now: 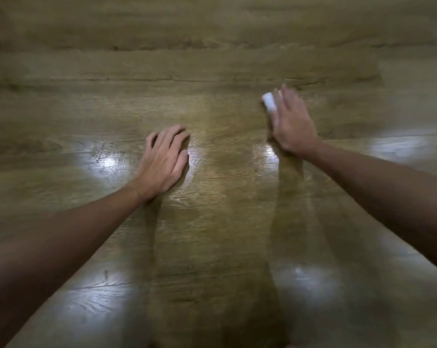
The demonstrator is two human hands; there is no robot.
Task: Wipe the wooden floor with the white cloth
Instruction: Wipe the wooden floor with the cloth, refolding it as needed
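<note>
The wooden floor [217, 61] fills the whole view, brown planks running left to right with glossy light patches. My right hand [291, 124] presses down on a small white cloth [269, 101] at the upper right; only the cloth's far left end shows past my fingers, the rest is hidden under my palm. The hand and cloth look blurred. My left hand [166, 159] rests flat on the floor near the middle, fingers slightly spread, holding nothing.
Both bare forearms reach in from the lower corners. Bright reflections lie on the planks beside and below the hands. Nothing else stands on the floor in view.
</note>
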